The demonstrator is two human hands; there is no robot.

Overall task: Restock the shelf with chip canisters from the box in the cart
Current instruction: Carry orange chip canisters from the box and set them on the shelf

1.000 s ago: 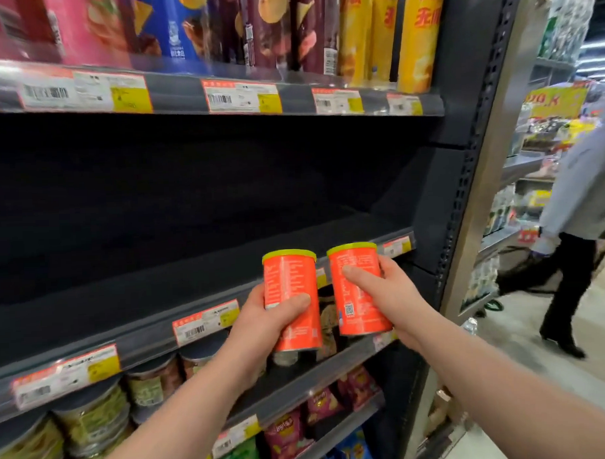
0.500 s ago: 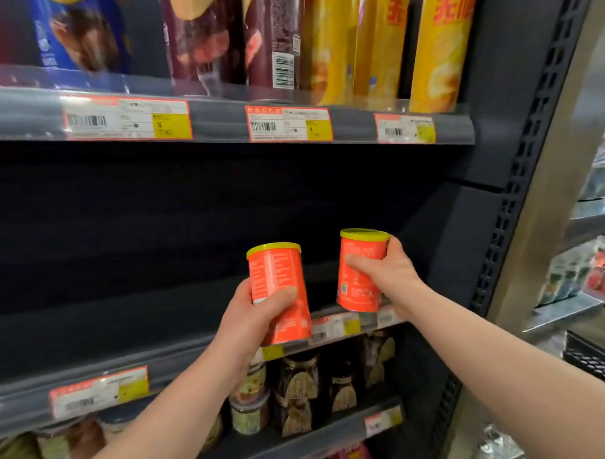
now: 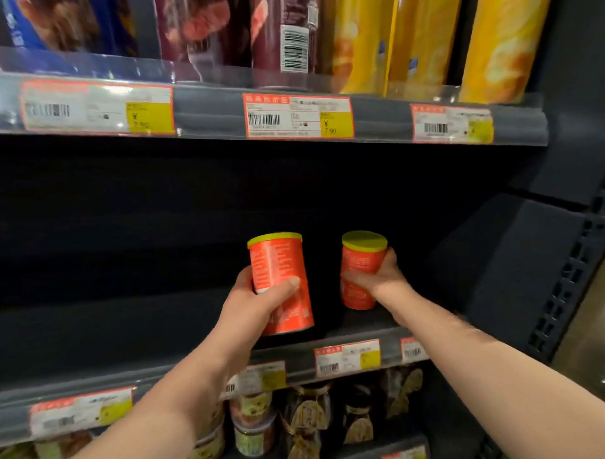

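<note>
Two short orange chip canisters with yellow-green lids are in my hands, inside the dark middle shelf (image 3: pixel 352 334). My left hand (image 3: pixel 252 303) grips the left canister (image 3: pixel 278 264) by its lower half, upright over the shelf's front part. My right hand (image 3: pixel 378 278) grips the right canister (image 3: pixel 360 258) further back, its base at or just above the shelf board near the right end. The box and the cart are out of view.
The shelf above carries tall chip tubes, purple (image 3: pixel 280 31) and yellow (image 3: pixel 507 40), behind a price-tag rail (image 3: pixel 297 116). Below the middle shelf stand jars (image 3: pixel 253 426) and dark bags (image 3: pixel 308 425). The rack's perforated upright (image 3: pixel 570 281) closes the right side.
Both hands have reached forward into the middle shelf with the canisters. The right canister has gone deeper and lower toward the shelf board; the left one follows over the front edge.
</note>
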